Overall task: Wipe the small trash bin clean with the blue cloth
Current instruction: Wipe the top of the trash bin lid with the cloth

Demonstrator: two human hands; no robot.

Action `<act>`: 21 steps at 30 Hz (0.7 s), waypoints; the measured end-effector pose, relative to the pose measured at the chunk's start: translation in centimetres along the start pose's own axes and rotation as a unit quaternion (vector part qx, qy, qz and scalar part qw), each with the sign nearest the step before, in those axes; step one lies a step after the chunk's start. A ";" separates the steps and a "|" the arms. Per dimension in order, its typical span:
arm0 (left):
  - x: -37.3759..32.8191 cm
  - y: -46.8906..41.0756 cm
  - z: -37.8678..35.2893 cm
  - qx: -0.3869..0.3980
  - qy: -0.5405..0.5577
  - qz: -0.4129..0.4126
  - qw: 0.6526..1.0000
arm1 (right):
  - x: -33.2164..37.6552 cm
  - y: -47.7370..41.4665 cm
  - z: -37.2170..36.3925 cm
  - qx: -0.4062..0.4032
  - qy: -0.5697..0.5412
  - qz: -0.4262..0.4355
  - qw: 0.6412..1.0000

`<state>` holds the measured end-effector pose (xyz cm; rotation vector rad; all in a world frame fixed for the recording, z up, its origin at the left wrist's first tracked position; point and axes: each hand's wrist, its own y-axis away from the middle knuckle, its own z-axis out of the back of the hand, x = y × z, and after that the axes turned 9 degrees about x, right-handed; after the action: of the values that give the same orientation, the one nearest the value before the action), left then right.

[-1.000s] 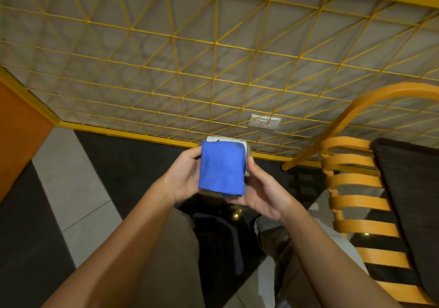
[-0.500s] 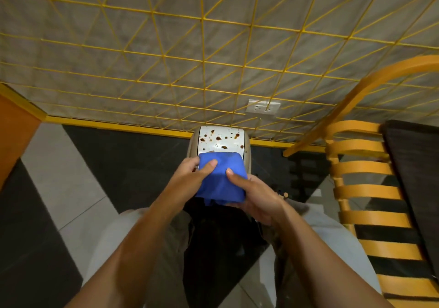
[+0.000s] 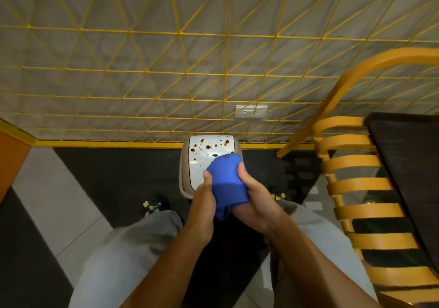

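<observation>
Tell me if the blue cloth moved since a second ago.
Yes: against the trash bin, the blue cloth shifted toward its near edge, uncovering the spotted lid.

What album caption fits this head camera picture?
Left hand and right hand grip a blue cloth over the brown-spotted white lid of a beige trash bin.

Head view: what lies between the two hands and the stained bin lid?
The bunched blue cloth, gripped by left hand and right hand, above the trash bin lid; contact unclear.
</observation>
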<state>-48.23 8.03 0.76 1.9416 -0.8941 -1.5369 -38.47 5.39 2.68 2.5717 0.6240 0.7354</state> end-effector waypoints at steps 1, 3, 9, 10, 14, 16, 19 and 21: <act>0.4 -0.7 0.0 -0.013 -0.030 -0.008 0.999 | -0.1 -0.5 0.1 -0.012 0.002 0.003 1.000; 0.4 -1.9 0.4 -0.085 -0.108 -0.029 0.990 | -0.2 -1.6 0.3 -0.028 0.008 0.001 1.000; -2.4 -5.3 2.4 -0.135 -0.456 -0.110 0.873 | 0.4 -3.6 1.2 -0.060 0.028 -0.046 0.997; -2.3 -5.9 2.5 -0.131 -0.454 -0.128 0.872 | 0.7 -3.8 1.2 -0.063 0.035 -0.045 0.996; -1.8 -7.8 3.2 -0.092 -0.480 -0.250 0.836 | 2.0 -5.1 2.8 -0.101 0.029 0.012 0.994; -1.8 -8.9 3.5 -0.072 -0.496 -0.279 0.819 | 3.2 -5.7 4.4 -0.174 0.096 0.062 0.978; -2.2 -10.7 3.9 -0.034 -0.600 -0.276 0.750 | 5.2 -5.6 6.4 -0.264 0.270 0.091 0.921; -2.6 -12.0 3.9 0.000 -0.680 -0.269 0.682 | 6.2 -5.7 7.5 -0.284 0.367 0.088 0.881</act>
<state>-50.22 17.94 -7.30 0.6929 -0.7361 -3.4053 -31.21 11.48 -3.52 1.7712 0.2956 1.6986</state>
